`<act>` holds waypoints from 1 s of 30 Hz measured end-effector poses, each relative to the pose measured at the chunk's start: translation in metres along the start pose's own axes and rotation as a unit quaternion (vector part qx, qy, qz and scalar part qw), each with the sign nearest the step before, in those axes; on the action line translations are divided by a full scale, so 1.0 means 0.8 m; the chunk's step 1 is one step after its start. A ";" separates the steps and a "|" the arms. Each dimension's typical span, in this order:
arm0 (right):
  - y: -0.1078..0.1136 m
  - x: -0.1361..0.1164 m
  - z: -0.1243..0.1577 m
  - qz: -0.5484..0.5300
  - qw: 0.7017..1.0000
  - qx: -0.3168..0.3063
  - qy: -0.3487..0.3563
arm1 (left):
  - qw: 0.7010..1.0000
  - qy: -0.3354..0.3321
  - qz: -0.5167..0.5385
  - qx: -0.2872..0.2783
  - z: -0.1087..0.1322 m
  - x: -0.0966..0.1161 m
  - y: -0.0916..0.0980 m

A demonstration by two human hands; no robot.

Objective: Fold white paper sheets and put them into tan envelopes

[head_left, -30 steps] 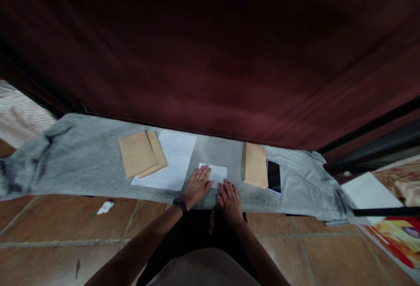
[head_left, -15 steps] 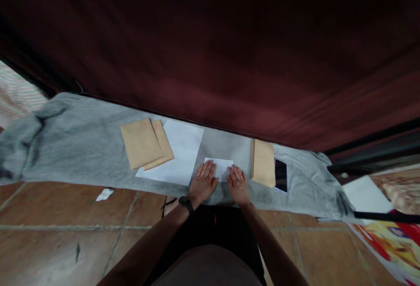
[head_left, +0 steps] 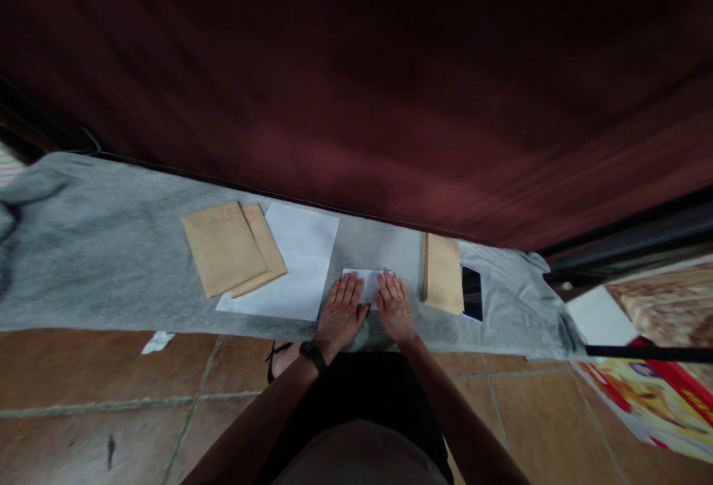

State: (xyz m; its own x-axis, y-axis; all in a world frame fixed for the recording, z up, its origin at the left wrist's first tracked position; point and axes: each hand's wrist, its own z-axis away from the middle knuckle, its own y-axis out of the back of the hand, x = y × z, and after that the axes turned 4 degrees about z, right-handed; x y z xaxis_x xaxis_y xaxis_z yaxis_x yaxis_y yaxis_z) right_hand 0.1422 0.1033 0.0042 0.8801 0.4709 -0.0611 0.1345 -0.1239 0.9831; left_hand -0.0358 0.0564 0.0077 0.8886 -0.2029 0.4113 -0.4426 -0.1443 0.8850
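Observation:
A small folded white paper lies flat on the grey cloth in front of me. My left hand rests palm down on its left part, fingers stretched out. On its right part lies my right hand, also flat with the fingers extended. To the left is a large white sheet, partly under two brown envelopes. Right of my right hand sits a stack of brown envelopes, and beside it a dark phone.
The grey cloth covers a long narrow surface. Behind it hangs a dark red curtain. A white scrap lies on the tiled floor at left. A colourful printed box and a white panel are at the far right.
My right hand has shifted slightly left over the folded paper and now covers more of its upper right edge. The camera view has also moved a little.

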 end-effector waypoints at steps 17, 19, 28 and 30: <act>0.004 0.035 -0.029 -0.036 0.999 -0.010 -0.005 | 1.000 -0.009 -0.007 0.013 -0.001 0.000 0.003; 0.013 0.040 -0.047 -0.043 0.999 -0.032 0.008 | 1.000 -0.009 -0.005 0.017 -0.001 -0.001 0.002; 0.050 0.044 -0.090 -0.080 0.996 -0.046 0.002 | 0.996 -0.006 0.046 0.075 0.002 -0.002 0.013; 0.064 0.044 -0.093 -0.096 0.995 -0.031 0.002 | 0.993 -0.009 0.069 0.099 0.005 -0.004 0.017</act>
State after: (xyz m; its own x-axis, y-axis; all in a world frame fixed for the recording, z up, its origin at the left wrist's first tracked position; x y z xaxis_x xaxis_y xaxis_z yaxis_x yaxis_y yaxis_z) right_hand 0.1461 0.1784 0.0653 0.8396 0.4835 -0.2475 0.2712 0.0216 0.9623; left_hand -0.0451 0.0508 0.0179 0.8164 -0.2508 0.5202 -0.5765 -0.3012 0.7596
